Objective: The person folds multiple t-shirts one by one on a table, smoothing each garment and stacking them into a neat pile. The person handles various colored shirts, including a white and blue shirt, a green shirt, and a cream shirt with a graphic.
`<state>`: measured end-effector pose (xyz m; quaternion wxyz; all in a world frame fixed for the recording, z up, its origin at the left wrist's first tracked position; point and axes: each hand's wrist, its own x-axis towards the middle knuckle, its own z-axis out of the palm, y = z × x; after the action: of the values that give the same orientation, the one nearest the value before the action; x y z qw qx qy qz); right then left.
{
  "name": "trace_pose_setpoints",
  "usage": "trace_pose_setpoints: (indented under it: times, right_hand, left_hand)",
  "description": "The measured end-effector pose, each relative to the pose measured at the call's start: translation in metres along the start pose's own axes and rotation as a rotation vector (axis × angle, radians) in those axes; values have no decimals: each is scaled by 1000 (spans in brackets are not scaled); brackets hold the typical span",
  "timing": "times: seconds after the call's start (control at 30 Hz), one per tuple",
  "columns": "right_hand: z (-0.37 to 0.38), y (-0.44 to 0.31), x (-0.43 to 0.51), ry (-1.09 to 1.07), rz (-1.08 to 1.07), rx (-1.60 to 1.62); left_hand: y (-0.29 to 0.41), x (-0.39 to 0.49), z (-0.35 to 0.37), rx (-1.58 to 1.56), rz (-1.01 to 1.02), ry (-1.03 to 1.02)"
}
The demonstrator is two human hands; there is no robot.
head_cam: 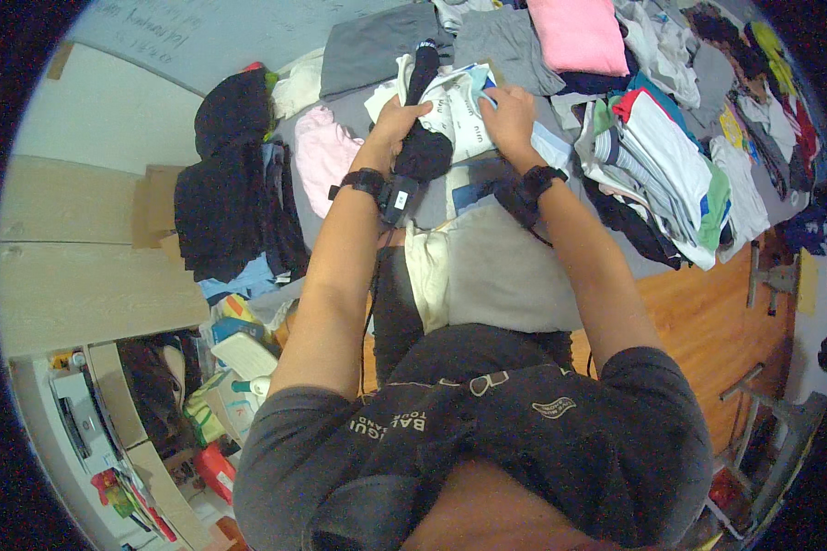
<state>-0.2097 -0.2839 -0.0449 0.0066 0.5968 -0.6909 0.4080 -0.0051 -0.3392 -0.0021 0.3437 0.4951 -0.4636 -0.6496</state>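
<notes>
My left hand (390,132) grips a long black sock (424,148), its thumb laid across it. White lettering marks the sock's far end. Just right of it is a white printed cloth (465,117) with dark lettering and some blue at its far edge. My right hand (513,118) pinches that cloth's right edge between thumb and fingers. How much of the white cloth the left hand also holds is hidden. Left of my hands lies a pink garment (324,155); a light-blue and white cloth (553,146) lies below my right hand.
A folded stack of clothes (661,165) stands to the right, with a pink folded towel (579,34) behind. Grey folded garments (379,52) lie at the back. Black clothing (227,186) is piled left, beside a wooden cabinet (89,289). A grey cloth (510,268) drapes before me.
</notes>
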Motion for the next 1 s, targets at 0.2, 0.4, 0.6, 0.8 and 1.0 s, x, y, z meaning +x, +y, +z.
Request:
trace_pose_setpoints:
  times: [0.2, 0.4, 0.6, 0.8, 1.0]
  right_hand:
    - [6, -45, -5, -169, -188, -32]
    - [15, -73, -42, -108, -194, 120]
    - [16, -83, -50, -116, -287, -9]
    - [-16, -17, -15, -93, 87, 239]
    - [-13, 26, -22, -264, 386, 164]
  left_hand:
    - [-5, 5, -5, 77, 21, -48]
    - [14, 13, 16, 405, 60, 12]
    - [15, 16, 43, 1066, 125, 272]
    - [14, 11, 22, 678, 81, 214]
    - [8, 13, 10, 246, 58, 167]
